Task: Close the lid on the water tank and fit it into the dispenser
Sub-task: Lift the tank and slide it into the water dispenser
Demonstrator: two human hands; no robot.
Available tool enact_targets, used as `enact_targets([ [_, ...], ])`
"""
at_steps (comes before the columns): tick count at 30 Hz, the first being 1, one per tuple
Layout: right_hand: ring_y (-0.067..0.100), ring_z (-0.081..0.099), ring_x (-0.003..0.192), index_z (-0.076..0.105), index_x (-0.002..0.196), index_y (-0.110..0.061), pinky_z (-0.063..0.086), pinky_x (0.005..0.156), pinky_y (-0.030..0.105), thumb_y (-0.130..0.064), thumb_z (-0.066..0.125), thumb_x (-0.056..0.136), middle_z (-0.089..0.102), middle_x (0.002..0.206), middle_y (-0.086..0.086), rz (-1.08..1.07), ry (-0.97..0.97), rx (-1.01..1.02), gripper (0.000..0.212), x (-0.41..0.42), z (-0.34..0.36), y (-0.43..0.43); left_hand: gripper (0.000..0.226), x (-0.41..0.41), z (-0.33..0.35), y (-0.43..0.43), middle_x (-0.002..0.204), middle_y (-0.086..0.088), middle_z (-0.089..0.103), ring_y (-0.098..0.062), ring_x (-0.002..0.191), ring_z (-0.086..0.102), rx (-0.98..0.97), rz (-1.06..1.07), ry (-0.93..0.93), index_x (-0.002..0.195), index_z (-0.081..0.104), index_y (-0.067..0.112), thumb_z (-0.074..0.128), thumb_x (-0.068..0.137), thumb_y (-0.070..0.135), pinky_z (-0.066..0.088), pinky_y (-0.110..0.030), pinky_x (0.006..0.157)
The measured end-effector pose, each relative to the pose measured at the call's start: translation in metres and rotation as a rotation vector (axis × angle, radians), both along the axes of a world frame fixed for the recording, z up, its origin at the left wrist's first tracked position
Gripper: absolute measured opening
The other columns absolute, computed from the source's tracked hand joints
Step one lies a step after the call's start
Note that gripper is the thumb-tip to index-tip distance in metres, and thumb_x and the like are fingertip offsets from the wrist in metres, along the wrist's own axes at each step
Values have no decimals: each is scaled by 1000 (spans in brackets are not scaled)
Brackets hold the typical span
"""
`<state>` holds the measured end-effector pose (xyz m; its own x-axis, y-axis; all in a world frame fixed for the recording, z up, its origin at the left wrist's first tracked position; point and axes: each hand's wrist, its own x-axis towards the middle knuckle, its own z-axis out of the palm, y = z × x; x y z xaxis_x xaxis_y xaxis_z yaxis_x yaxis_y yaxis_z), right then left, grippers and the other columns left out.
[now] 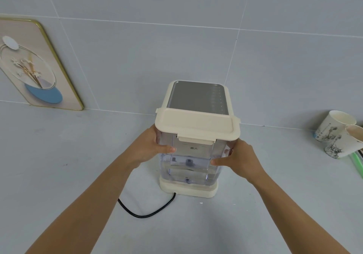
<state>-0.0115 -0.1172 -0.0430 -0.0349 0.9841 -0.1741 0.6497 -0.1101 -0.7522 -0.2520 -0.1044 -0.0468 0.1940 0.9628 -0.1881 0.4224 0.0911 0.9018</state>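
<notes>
The clear water tank (pixel 193 163) stands upright on the cream base of the dispenser (pixel 196 96), against its back. Water fills the tank's lower part. Its cream lid (pixel 198 125) lies flat on top, with the front latch tab down. My left hand (pixel 153 147) grips the tank's left side, thumb on the front face. My right hand (pixel 240 160) holds the right side, thumb on the front face lower down. The dispenser's grey metallic top panel shows behind the lid.
A black power cord (pixel 145 212) curls from the dispenser's base across the grey counter toward my left arm. Two patterned paper cups (pixel 335 134) lie at the right edge. A framed flower picture (pixel 33 67) leans on the tiled wall at left.
</notes>
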Motion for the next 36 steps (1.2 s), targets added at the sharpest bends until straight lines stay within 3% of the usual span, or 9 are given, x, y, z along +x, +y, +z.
enact_targets([
  [3, 2, 41, 58, 56, 108, -8, 35, 46, -2, -18, 83, 57, 43, 64, -15, -8, -25, 20, 59, 0, -2, 2, 94, -1, 0, 1, 129, -5, 57, -20, 123, 48, 9, -6, 14, 133, 42, 25, 77, 46, 39, 35, -38, 111],
  [9, 5, 45, 62, 55, 112, -10, 37, 45, 4, -21, 83, 57, 49, 69, -13, 12, -33, 29, 62, 2, 1, -1, 86, 1, 1, -3, 132, 3, 55, -11, 118, 48, 36, -9, -15, 135, 39, 22, 77, 58, 22, 35, -27, 104],
  [13, 9, 45, 62, 54, 100, -12, 37, 45, 2, -19, 83, 58, 43, 65, -14, 10, -18, 23, 52, 2, 3, 0, 75, 1, 0, 0, 125, 3, 56, 2, 92, 49, 59, -9, -7, 134, 39, 20, 76, 70, 9, 37, -21, 92],
  [16, 16, 47, 72, 52, 94, -16, 33, 46, 9, -18, 83, 58, 48, 71, -11, 9, -4, 13, 48, 2, 4, 1, 77, -1, -1, 3, 124, -3, 56, -10, 103, 48, 58, -8, -6, 133, 40, 21, 78, 66, 15, 36, -22, 93],
  [20, 6, 42, 59, 42, 66, -25, 34, 44, 14, -15, 83, 57, 42, 63, -13, 2, 34, 0, 43, 2, 5, 3, 76, 0, -2, 5, 130, -2, 55, -9, 111, 46, 64, 2, -33, 134, 39, 18, 77, 68, 10, 34, -23, 98],
  [22, 11, 47, 66, 56, 85, -18, 31, 48, 13, -16, 83, 57, 52, 73, -10, 1, 39, -6, 39, 3, 4, 5, 80, 0, -1, 6, 123, -3, 56, -12, 106, 47, 73, 7, -29, 132, 41, 18, 80, 62, 18, 38, -25, 100],
  [25, 18, 50, 77, 56, 108, -9, 34, 53, 15, -17, 84, 56, 62, 95, -1, -3, 41, 11, 60, 2, 8, 8, 86, -2, 3, 9, 128, -10, 56, -19, 110, 51, 90, 15, -41, 132, 42, 19, 80, 55, 27, 38, -35, 107],
  [30, 18, 50, 75, 54, 112, -10, 36, 56, 20, -19, 84, 56, 65, 111, 5, 0, 15, 22, 65, 2, 9, 11, 94, -4, 1, 12, 128, -12, 56, -28, 116, 51, 87, -2, -23, 131, 43, 21, 77, 46, 39, 38, -40, 108],
  [36, 17, 49, 72, 52, 114, -10, 34, 54, 17, -21, 83, 56, 65, 116, 6, 4, -22, 17, 66, 1, 2, 10, 80, -4, -9, 11, 106, -1, 47, -15, 98, 44, 58, 9, -29, 128, 44, 22, 75, 54, 29, 41, -21, 90],
])
